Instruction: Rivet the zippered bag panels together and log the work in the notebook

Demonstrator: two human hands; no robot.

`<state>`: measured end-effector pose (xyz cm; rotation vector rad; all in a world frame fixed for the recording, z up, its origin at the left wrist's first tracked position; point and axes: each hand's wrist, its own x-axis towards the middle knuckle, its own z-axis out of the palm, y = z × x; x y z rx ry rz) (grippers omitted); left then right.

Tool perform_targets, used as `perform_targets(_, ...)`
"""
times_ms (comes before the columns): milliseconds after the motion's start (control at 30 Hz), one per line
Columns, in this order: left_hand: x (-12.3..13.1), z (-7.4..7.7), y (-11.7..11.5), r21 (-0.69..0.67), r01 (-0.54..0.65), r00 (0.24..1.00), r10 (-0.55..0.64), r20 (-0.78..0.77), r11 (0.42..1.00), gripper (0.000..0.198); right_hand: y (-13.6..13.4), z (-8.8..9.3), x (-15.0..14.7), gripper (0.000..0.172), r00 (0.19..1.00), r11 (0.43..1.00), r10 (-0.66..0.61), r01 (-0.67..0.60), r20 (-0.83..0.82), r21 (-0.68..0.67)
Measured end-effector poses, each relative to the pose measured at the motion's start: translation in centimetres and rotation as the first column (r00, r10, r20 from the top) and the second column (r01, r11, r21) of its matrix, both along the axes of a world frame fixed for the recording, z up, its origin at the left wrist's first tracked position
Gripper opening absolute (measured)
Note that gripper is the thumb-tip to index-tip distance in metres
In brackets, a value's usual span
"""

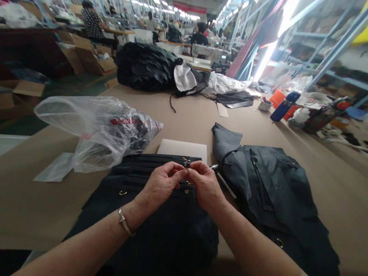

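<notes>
My left hand (pixel 164 183) and my right hand (pixel 206 184) meet over a stack of dark navy fabric pieces (pixel 156 234) with zips. Their thumbs and fingers are pinched together at a small metal fitting (pixel 188 163), which looks like a ring on a short dark tab; the fingertips partly hide it. A gold-coloured ring (pixel 123 192) shows on the fabric left of my hands. Behind the stack lies a white board (pixel 182 149). Just right of my right hand is a thin tool with a metal end (pixel 227 185), its kind unclear.
More dark fabric pieces (pixel 276 183) lie at the right. A clear plastic bag (pixel 98 135) with dark contents sits left. At the back are a black fabric bundle (pixel 146 66), a blue container (pixel 284 106) and an orange bin (pixel 278 99). People sit at sewing machines beyond.
</notes>
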<state>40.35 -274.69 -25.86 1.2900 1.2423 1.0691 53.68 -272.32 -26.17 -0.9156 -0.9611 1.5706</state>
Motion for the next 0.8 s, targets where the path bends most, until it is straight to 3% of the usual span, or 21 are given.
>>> perform_targets(233, 0.2, 0.1, -0.3, 0.008, 0.104, 0.992, -0.103, -0.074, 0.995, 0.035, -0.9, -0.2, 0.5, 0.034, 0.992, 0.987, 0.104, -0.111, -0.069, -0.117)
perform_targets(367, -0.4, 0.3, -0.2, 0.006, 0.190, 0.968, -0.186, -0.168, 0.982, 0.031, -0.3, 0.6, 1.7, 0.024, 0.966, 0.986, 0.150, -0.161, 0.211, 0.036)
perform_targets(533, -1.1, -0.3, 0.2, -0.042, 0.220, 0.942, -0.223, -0.250, 0.975, 0.027, -0.3, 0.2, 3.4, 0.010, 0.751, 0.950, 0.143, -0.287, 0.645, 0.124)
perform_targets(733, -1.1, -1.5, 0.7, -0.098, 0.193, 0.909, -0.215, -0.357, 0.976, 0.025, -0.7, -1.5, 4.0, 0.018, 0.469, 0.875, -0.001, -0.428, 0.883, 0.228)
perform_targets(800, -1.0, -1.6, 0.7, -0.106, 0.181, 0.900, -0.208, -0.383, 0.978, 0.024, -0.6, -1.6, 3.8, 0.020, 0.409, 0.848, -0.057, -0.462, 0.911, 0.260)
